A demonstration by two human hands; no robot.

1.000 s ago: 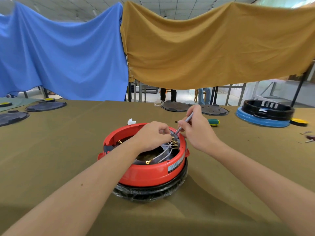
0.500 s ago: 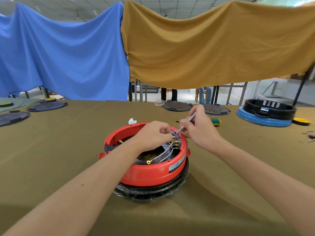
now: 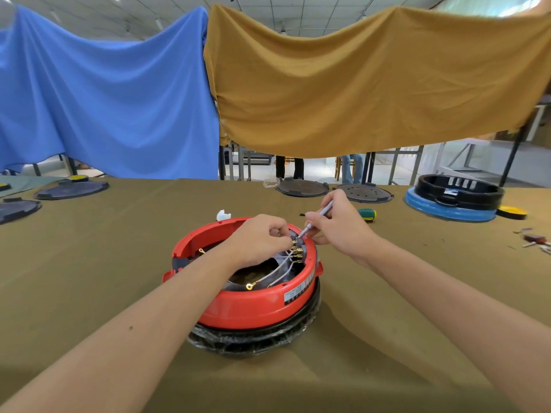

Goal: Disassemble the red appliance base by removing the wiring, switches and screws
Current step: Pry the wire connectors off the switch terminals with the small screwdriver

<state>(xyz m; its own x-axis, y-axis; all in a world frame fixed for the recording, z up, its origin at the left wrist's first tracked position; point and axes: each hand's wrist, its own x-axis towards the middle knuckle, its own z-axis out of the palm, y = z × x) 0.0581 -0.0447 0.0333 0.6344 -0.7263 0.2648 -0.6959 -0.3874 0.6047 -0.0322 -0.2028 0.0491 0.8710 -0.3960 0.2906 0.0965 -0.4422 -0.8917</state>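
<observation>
The red appliance base (image 3: 247,296) sits mid-surface, still wired. The left hand (image 3: 262,238) pinches a brass terminal (image 3: 295,242); the right hand (image 3: 340,226) grips a slim screwdriver (image 3: 316,219). Most removal seemingly remains.

bare forearms, no sleeves visible

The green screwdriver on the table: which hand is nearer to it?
Right. The right hand is just beside the green screwdriver, holding a thin tool; the left hand is farther, over the red base.
</observation>
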